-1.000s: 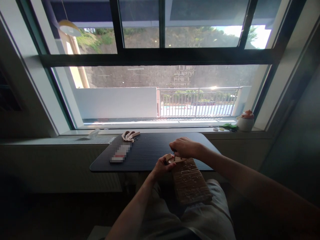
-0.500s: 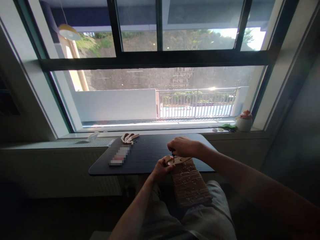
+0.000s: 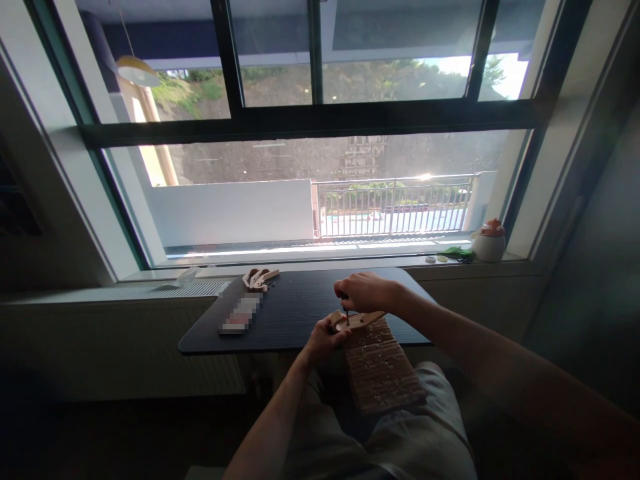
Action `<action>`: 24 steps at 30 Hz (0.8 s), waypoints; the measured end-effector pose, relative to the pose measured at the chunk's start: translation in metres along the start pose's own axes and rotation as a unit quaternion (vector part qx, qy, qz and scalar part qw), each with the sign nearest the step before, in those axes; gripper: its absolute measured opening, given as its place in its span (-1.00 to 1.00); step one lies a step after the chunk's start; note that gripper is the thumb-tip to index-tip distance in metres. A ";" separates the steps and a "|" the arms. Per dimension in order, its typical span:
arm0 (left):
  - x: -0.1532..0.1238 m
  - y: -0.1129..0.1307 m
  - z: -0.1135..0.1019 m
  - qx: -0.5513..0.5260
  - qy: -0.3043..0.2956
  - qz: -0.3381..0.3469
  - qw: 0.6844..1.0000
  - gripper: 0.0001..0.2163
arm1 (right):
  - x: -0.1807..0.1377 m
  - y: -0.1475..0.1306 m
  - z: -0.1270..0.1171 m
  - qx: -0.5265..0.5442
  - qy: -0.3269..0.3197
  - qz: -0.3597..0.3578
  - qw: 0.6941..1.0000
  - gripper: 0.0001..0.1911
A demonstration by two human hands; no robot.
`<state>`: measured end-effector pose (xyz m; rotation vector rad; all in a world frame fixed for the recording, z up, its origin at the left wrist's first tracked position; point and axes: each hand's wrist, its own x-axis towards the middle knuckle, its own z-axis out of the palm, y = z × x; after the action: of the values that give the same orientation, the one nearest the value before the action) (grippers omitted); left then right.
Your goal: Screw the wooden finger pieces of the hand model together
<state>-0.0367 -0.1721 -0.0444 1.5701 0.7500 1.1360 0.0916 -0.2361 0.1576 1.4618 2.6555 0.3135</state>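
A brown wooden board leans from my lap up against the near edge of the table, its face covered with small raised marks. At its far end lies a pale, curved wooden piece with dark holes in it. My left hand is closed around the left end of this piece, thumb on the near side. Above it, my right hand grips a screwdriver, whose thin shaft points straight down onto the piece. Fingers cover most of the screwdriver's handle, and whether a screw sits under its tip is too small to tell.
On the dark table, more pale wooden pieces lie at the back left, with small dark screws beside them. Nearer is a blurred-out flat object. A white jar stands on the windowsill, right of some green leaves.
My right hand has turned slightly on the screwdriver and stays over the same spot. My left hand and the wooden piece have barely moved; the view has shifted a little.
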 end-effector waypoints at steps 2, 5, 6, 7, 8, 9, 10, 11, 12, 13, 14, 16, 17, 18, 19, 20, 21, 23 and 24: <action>0.000 0.001 0.001 0.004 -0.001 -0.003 1.000 -0.48 | -0.001 0.001 -0.002 0.007 -0.002 -0.008 1.000 -0.74; 0.000 0.003 0.002 -0.003 0.003 -0.002 1.000 -0.48 | -0.001 0.003 -0.001 0.015 0.000 -0.021 1.000 -0.76; -0.001 0.002 0.002 -0.007 0.005 -0.003 1.000 -0.48 | 0.000 0.004 0.001 0.016 0.001 -0.023 1.000 -0.76; -0.001 0.002 0.002 -0.010 0.009 -0.007 1.000 -0.47 | 0.001 0.005 0.003 0.017 0.003 -0.024 1.000 -0.76; -0.001 0.002 0.002 -0.010 0.012 -0.012 1.000 -0.47 | 0.003 0.007 0.005 0.017 0.004 -0.024 1.000 -0.76; -0.001 0.001 0.002 -0.010 0.015 -0.016 1.000 -0.47 | 0.004 0.008 0.007 0.017 0.005 -0.023 1.000 -0.77; -0.001 0.000 0.002 -0.008 0.017 -0.019 1.000 -0.47 | 0.005 0.008 0.008 0.017 0.006 -0.022 1.000 -0.77; -0.001 -0.001 0.002 -0.006 0.017 -0.019 1.000 -0.47 | 0.006 0.009 0.010 0.017 0.007 -0.020 1.000 -0.78; 0.000 -0.001 0.002 -0.005 0.016 -0.016 1.000 -0.47 | 0.007 0.010 0.010 0.016 0.007 -0.017 1.000 -0.78; 0.000 -0.002 0.001 -0.003 0.014 -0.012 1.000 -0.48 | 0.008 0.010 0.011 0.016 0.007 -0.014 1.000 -0.78; 0.000 -0.002 0.001 -0.002 0.011 -0.008 1.000 -0.48 | 0.008 0.010 0.010 0.016 0.008 -0.012 1.000 -0.77; 0.001 -0.003 0.000 0.004 0.005 -0.002 1.000 -0.49 | 0.008 0.009 0.007 0.015 0.007 -0.007 1.000 -0.76; 0.001 -0.004 -0.001 0.008 0.002 0.000 1.000 -0.50 | 0.008 0.008 0.005 0.016 0.005 -0.006 1.000 -0.76; 0.002 -0.005 -0.002 0.014 -0.002 0.002 1.000 -0.51 | 0.007 0.008 0.003 0.017 0.002 -0.005 1.000 -0.76; 0.002 -0.005 -0.002 0.020 -0.005 0.004 1.000 -0.52 | 0.007 0.007 0.000 0.018 0.001 -0.006 1.000 -0.75; 0.002 -0.006 -0.003 0.025 -0.007 0.006 1.000 -0.53 | 0.006 0.007 -0.002 0.020 -0.001 -0.007 1.000 -0.75; 0.003 -0.007 -0.003 0.027 -0.008 0.007 1.000 -0.53 | 0.006 0.007 -0.004 0.022 -0.002 -0.010 1.000 -0.74; 0.003 -0.008 -0.002 0.022 -0.003 0.009 1.000 -0.52 | 0.005 0.007 -0.006 0.026 -0.003 -0.017 1.000 -0.74; 0.003 -0.008 -0.002 0.017 0.001 0.007 1.000 -0.51 | 0.005 0.008 -0.005 0.028 -0.003 -0.021 0.999 -0.75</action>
<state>-0.0370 -0.1666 -0.0513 1.6055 0.7645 1.1400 0.0944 -0.2285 0.1648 1.4172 2.7077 0.2344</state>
